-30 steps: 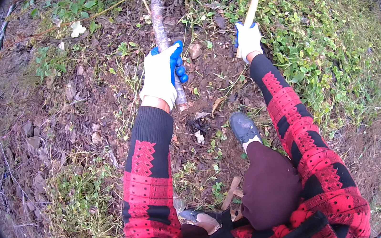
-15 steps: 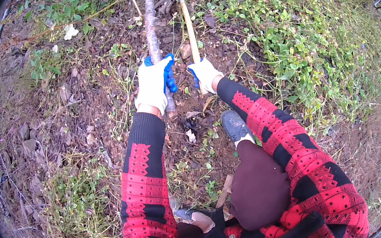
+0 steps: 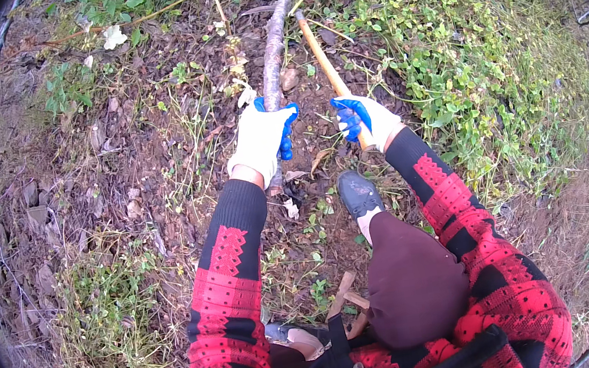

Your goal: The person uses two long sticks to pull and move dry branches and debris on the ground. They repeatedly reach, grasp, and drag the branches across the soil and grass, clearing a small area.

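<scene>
In the head view, a person stands over rough ground [image 3: 318, 127] with a length of wood in each gloved hand; the left hand [image 3: 263, 140] is closed round a branch [image 3: 273, 53], fingers wrapped and thumb laid across, a short butt showing below the fist; the right hand [image 3: 367, 122] is curled round a smooth wooden stick [image 3: 322, 57], whose near end pokes out beneath the palm. The branch lies straight ahead of the left hand, its long axis running away from the body before it bends over to the right; the stick slants forward and leftward from the right hand, so the two draw together at the far end — whether they touch up there, or whether the stick carries a head, I can't tell. The hands are apart, bare soil between them; the left is the nearer to the branch's thick end.

The branch has grey-brown, scaly bark and tapers into its crook; the stick is tan, straight and slick-looking; the gloves are white cloth with glossy blue coating on the palms. A brown stone [image 3: 289, 78] sits between branch and stick; low leafy plants [image 3: 458, 73] crowd the right-hand side of the ground — dead leaves litter the rest.
</scene>
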Motion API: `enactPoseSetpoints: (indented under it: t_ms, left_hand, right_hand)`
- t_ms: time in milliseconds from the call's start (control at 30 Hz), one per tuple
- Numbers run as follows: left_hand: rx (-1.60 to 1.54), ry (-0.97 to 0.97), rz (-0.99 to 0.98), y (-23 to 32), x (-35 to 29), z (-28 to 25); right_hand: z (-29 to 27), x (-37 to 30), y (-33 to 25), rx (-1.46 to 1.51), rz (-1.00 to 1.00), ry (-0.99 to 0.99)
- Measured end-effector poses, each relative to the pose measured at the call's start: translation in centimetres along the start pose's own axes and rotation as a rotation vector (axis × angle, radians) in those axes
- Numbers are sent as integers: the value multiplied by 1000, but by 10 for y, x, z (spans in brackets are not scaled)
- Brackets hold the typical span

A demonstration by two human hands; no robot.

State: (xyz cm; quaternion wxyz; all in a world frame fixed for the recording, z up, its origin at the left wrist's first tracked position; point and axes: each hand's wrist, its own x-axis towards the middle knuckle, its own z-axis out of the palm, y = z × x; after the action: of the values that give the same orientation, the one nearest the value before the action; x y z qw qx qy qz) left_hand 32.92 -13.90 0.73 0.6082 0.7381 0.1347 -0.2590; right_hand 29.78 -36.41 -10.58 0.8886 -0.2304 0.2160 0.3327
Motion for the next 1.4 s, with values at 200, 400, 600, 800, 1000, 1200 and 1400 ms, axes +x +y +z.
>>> enactPoseSetpoints:
  t_ms: [200,400,600,800,1000,1200,1400]
  left_hand:
    - [208,62,163,-20,-34,9]
    - [244,265,416,-74,-66,32]
    - [139,429,241,-108,-106,-40]
    - [88,555,247,-94,-120,-79]
    - [165,547,245,-98,-105,-86]
    - [526,668,304,-123,-86,-106]
    - [382,701,61,-164,-96,-170]
  right_hand:
    - [24,-170,67,-127,38,144]
    - [-12,-154,62,-377,-178,341]
    - [-16,-136,77,-291,-213,396]
    - [-11,-129,82,-378,-237,451]
    - [-4,-121,85,-484,-334,475]
    - [3,-97,72,-711,-559,596]
    - [30,-46,4,-788,-667,567]
